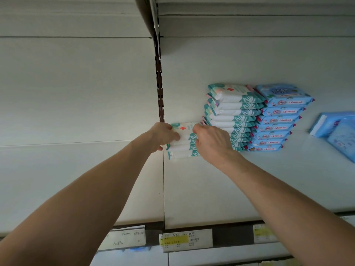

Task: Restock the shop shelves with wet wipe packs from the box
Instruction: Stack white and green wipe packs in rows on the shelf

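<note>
Packs (182, 148) in the back left corner of the shelf (201, 189) look soft, light and slick; left hand (163, 136) and right hand (213, 144) each grip a short end

Your short stack (182, 144) of white-and-teal wet wipe packs lies flat on the shelf (211, 189), with a red cross on its top pack. Your left hand (163, 135) and right hand (213, 143) grip its ends. At its 3 o'clock stands a taller stack (233, 116) of the same packs, and a blue stack (276, 120) is just beside that.
</note>
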`<state>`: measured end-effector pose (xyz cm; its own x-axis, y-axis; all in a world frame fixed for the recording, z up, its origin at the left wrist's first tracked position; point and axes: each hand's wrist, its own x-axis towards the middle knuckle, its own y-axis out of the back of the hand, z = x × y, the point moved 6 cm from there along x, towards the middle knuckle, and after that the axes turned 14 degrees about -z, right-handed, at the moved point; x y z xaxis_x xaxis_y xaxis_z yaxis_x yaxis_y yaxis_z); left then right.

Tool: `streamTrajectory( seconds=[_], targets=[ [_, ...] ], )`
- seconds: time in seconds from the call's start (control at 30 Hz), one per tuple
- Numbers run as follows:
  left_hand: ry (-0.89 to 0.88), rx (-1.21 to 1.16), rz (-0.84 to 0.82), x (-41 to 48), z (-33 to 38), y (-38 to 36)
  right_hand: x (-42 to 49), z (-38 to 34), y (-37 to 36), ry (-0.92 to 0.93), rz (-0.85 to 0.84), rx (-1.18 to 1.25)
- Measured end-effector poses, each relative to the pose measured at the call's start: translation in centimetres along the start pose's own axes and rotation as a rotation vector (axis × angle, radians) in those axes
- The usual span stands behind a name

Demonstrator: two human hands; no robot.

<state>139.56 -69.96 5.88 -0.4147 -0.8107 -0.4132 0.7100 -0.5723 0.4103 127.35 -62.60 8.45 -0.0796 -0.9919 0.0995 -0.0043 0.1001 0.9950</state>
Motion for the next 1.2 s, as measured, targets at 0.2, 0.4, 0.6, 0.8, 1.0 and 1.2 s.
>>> streamTrajectory(
  seconds=[0.2, 0.4, 0.6, 0.8, 1.0, 1.2],
  targets=[
    [0.072, -0.256, 0.058, 0.3, -1.5, 0.4, 0.8, -0.6, -0.4, 0.042, -0.064, -0.108],
    [0.152, -0.246, 0.007, 0.5, -2.7, -0.4, 1.1, -0.9, -0.8, 0.047, -0.127, -0.145],
    [0.129, -0.262, 0.011, 0.5, -3.4, -0.4, 0.7, -0.4, -0.5, 0.072, -0.073, -0.155],
    [0.066, 0.170, -0.053, 0.3, -3.4, -2.9, 0.6, -0.2, -0.7, 0.085, -0.060, -0.174],
    [-0.027, 0.490, 0.143, 1.2, -3.3, -2.3, 0.8, -0.1, -0.7, 0.090, -0.066, -0.178],
    [-0.010, 0.423, 0.070, 0.9, -3.3, -1.8, 0.7, -0.1, -0.5, 0.110, -0.052, -0.174]
  ],
)
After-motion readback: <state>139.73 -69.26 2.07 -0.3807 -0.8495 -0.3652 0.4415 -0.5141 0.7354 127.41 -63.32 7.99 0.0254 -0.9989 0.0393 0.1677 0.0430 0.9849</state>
